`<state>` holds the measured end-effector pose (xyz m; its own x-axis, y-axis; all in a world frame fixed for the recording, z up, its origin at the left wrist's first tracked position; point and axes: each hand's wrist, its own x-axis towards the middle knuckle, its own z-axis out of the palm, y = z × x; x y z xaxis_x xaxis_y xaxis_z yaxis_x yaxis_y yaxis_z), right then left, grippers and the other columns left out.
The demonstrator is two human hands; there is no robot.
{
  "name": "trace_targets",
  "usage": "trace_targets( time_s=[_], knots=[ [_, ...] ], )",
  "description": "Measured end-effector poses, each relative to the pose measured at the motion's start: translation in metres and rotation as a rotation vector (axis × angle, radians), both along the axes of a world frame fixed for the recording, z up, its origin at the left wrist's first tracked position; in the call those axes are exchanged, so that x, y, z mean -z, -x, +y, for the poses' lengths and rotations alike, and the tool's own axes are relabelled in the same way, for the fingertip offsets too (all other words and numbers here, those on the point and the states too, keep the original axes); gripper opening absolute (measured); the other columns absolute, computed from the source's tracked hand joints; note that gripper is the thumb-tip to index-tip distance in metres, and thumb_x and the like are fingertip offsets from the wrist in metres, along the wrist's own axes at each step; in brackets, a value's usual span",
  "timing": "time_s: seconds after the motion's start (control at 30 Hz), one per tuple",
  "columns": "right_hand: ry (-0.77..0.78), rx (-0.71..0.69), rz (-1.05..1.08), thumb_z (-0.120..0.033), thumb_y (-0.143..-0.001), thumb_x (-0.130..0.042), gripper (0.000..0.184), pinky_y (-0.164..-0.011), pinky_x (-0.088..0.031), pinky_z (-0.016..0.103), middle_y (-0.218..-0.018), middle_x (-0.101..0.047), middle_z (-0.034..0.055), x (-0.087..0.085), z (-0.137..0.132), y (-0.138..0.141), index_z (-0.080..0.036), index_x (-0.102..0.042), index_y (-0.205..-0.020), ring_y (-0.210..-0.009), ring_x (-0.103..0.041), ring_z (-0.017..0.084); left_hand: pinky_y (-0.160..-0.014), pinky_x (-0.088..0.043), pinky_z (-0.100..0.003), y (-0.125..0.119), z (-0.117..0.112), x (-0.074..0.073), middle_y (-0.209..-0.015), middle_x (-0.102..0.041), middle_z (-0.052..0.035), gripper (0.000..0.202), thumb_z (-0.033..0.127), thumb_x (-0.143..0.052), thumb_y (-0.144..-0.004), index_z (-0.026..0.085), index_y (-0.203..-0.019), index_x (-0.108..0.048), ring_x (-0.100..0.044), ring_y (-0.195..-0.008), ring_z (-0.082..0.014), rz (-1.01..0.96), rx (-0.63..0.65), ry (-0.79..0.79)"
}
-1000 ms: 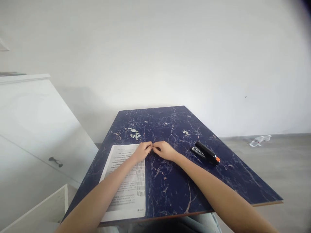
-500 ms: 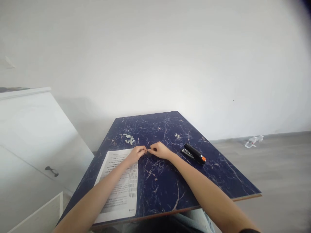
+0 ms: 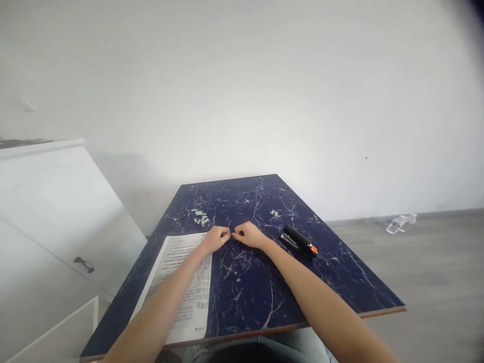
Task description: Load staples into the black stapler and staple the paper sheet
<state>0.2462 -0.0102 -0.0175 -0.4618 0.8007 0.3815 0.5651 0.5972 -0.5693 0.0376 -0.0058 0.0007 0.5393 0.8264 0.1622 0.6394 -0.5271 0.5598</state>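
My left hand (image 3: 217, 239) is closed in a pinch just past the top right corner of a printed sheet of paper (image 3: 185, 302). Fingertip to fingertip with it, my right hand (image 3: 246, 234) pinches too, above the dark blue tabletop. Whatever lies between the fingers is too small to make out. My left forearm crosses over the paper and covers part of its text. To the right of my right hand lies a black stapler (image 3: 300, 241) with an orange end. Behind my left hand are several small pale pieces (image 3: 200, 217), scattered in a loose group.
A few similar pale bits (image 3: 274, 213) lie farther right on the marbled blue table (image 3: 257, 297). A white cabinet (image 3: 49, 201) with a dark handle stands at the left. Beyond the table is a white wall, with a clear plastic bottle (image 3: 401, 223) on the floor at right.
My left hand has turned a little, its fingers curling more tightly. The paper's near end has shifted slightly left. My right hand keeps nearly the same place.
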Motion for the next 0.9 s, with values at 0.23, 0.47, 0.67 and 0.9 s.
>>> trace_targets(
  time_s=[0.23, 0.47, 0.67, 0.9],
  knots=[
    [0.017, -0.045, -0.02, -0.03, -0.086, -0.057, 0.036, -0.056, -0.023, 0.024, -0.053, -0.039, -0.0065, 0.0, 0.001, 0.001, -0.018, -0.04, -0.057, -0.054, -0.033, 0.008, -0.06, -0.031, -0.024, 0.003, -0.007, 0.002, -0.062, -0.057, 0.001, 0.023, 0.025, -0.047, -0.089, 0.019, -0.073, -0.063, -0.05, -0.057, -0.0135, 0.122, 0.023, -0.079],
    [0.024, -0.074, -0.028, -0.03, -0.086, -0.057, 0.035, -0.056, -0.025, 0.024, -0.054, -0.04, -0.0065, -0.002, -0.003, 0.001, -0.018, -0.042, -0.057, -0.054, -0.034, 0.008, -0.061, -0.032, -0.025, 0.001, -0.013, -0.001, -0.065, -0.061, -0.0003, 0.022, 0.025, -0.048, -0.089, 0.02, -0.077, -0.065, -0.053, -0.059, -0.0151, 0.185, 0.014, -0.123],
    [0.029, -0.092, -0.048, -0.029, -0.086, -0.057, 0.035, -0.055, -0.024, 0.024, -0.054, -0.039, -0.0066, -0.005, -0.005, 0.001, -0.018, -0.041, -0.057, -0.053, -0.034, 0.008, -0.06, -0.032, -0.025, 0.001, -0.012, 0.0, -0.063, -0.059, 0.0002, 0.02, 0.023, -0.048, -0.089, 0.02, -0.077, -0.064, -0.052, -0.057, -0.0146, 0.174, 0.042, -0.135],
    [0.048, -0.112, -0.06, -0.03, -0.087, -0.057, 0.033, -0.055, -0.024, 0.024, -0.054, -0.04, -0.0064, -0.006, -0.005, -0.001, -0.018, -0.044, -0.059, -0.054, -0.035, 0.008, -0.059, -0.031, -0.025, 0.002, -0.01, 0.005, -0.063, -0.058, 0.0007, 0.019, 0.025, -0.048, -0.089, 0.021, -0.076, -0.062, -0.052, -0.057, -0.0142, 0.161, 0.045, -0.149]
  ],
)
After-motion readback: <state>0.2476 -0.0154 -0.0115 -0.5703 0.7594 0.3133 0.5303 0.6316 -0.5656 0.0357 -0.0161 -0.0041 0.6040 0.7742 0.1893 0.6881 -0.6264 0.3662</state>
